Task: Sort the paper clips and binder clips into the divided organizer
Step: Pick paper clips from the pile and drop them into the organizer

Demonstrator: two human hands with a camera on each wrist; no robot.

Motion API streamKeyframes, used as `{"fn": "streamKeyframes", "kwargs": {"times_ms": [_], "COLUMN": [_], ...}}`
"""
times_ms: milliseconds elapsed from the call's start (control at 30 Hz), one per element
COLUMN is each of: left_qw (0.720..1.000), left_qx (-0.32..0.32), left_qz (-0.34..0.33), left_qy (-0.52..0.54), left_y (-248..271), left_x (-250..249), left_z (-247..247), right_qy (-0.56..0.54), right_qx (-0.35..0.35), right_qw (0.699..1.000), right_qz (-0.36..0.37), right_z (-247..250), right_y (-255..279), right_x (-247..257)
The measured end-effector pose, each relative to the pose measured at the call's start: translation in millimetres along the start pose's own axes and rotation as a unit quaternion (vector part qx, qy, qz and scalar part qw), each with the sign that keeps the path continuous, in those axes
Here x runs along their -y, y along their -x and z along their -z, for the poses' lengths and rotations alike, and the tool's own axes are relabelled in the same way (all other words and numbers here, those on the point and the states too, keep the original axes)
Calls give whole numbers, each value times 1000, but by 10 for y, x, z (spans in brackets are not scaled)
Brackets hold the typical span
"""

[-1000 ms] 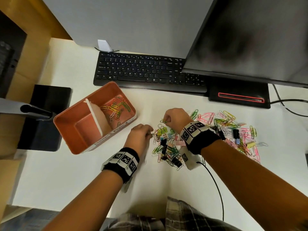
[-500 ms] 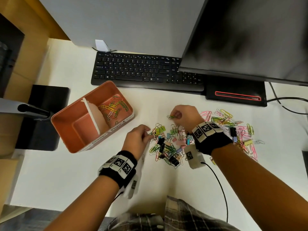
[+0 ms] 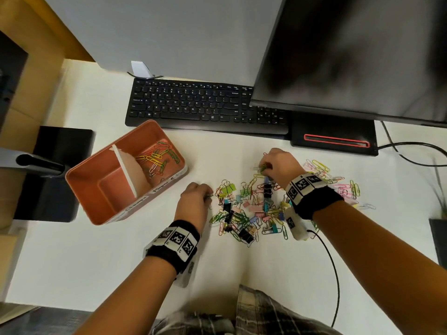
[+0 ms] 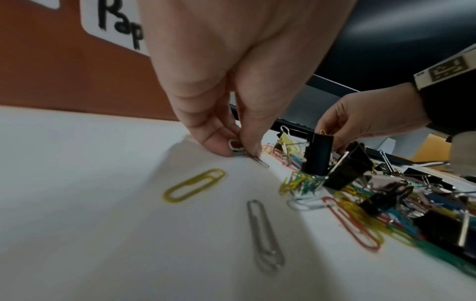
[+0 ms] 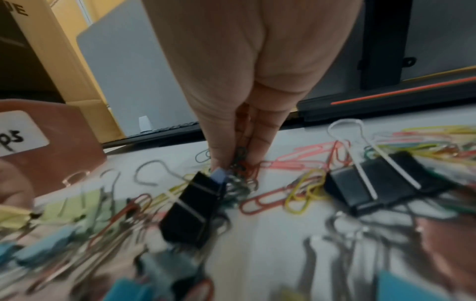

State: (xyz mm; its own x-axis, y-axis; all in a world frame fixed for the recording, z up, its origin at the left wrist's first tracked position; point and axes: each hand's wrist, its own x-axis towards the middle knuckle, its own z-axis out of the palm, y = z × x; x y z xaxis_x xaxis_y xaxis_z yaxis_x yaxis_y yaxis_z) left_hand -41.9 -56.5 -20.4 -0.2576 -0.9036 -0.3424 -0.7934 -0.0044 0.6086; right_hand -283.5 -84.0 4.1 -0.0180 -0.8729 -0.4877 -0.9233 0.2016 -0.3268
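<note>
A person is leaning over a white worktop [image 3: 72, 262], both wrists strapped with black bands carrying printed markers. The left hand [image 3: 194, 201] is hovering low at the left edge of the clip pile [image 3: 261, 209], its thumb and forefinger pressing together on a small silver paper clip [image 4: 238, 147] that is touching the worktop. Just in front of that hand, a yellow paper clip [image 4: 193, 185] and a longer bare-metal paper clip [image 4: 265, 236] are lying flat and apart from the heap. The right hand [image 3: 279, 165] is reaching down at the far side of the pile, fingertips bunched and pinching a tangle of dark green and red wire clips [image 5: 242, 163]. The pile itself is sitting in the middle of the worktop, a loose mix of thin coloured paper clips in pink, yellow, green and red with chunkier binder clips among them: several black ones [image 5: 192, 211] with silver wire handles, others in pastel green, blue and pink. The divided organizer [image 3: 82, 187] is standing to the left of the pile, a salmon-coloured rectangular tub with a white divider [image 3: 124, 169] across it; its farther compartment is holding a small scatter of coloured paper clips [image 3: 157, 159], and white handwritten labels are showing on its near wall. A black keyboard [image 3: 193, 105] is lying beyond the organizer and the pile.
</note>
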Motion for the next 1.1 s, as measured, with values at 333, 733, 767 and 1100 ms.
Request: {"fn": "streamKeyframes", "kwargs": {"times_ms": [333, 733, 767, 1100], "left_qw": [991, 994, 993, 984], "left_qx": [42, -23, -50, -167], "left_qz": [-32, -102, -104, 14], "left_qy": [-123, -1, 10, 66], "left_y": [-13, 236, 268, -45], "left_x": [22, -125, -159, 59], "left_z": [32, 518, 655, 1637], "right_qy": [2, 49, 36, -126], "right_qx": [36, 26, 21, -129], "right_qw": [999, 998, 999, 964], "right_qz": [27, 23, 27, 195], "right_z": [-130, -98, -68, 251], "right_y": [48, 130, 142, -13], "right_x": [164, 307, 362, 1877]}}
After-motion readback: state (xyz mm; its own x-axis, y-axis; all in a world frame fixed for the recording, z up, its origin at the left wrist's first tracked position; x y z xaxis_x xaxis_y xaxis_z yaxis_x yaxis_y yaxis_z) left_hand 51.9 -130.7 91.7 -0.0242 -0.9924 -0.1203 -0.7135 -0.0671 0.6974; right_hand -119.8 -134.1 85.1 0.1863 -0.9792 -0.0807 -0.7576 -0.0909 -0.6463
